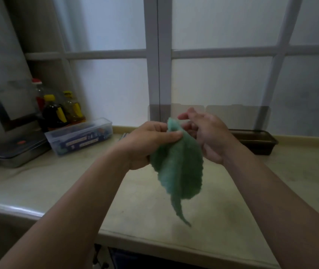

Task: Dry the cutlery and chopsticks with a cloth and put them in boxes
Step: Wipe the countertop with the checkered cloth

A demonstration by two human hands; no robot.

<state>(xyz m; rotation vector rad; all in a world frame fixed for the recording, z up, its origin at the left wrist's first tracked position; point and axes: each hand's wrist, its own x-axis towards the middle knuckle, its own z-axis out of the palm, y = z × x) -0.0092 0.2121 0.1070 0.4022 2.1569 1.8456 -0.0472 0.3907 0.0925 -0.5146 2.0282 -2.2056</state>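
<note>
A green cloth [178, 167] hangs in the air above the counter, its tail pointing down. My left hand [147, 144] pinches the cloth's upper edge between thumb and fingers. My right hand [207, 136] is just to the right of the cloth's top with its fingers loosely curled; whether it touches the cloth is unclear. A dark brown box [255, 140] with a raised clear lid [238, 115] stands at the back right by the window. No cutlery or chopsticks show in the hands.
A clear plastic box [81, 138] with items inside sits at the back left, sauce bottles [57, 111] behind it. A metal lidded tray [18, 154] lies further left. A sink rim [9, 208] is at the near left. The beige counter [154, 216] spreads below the hands.
</note>
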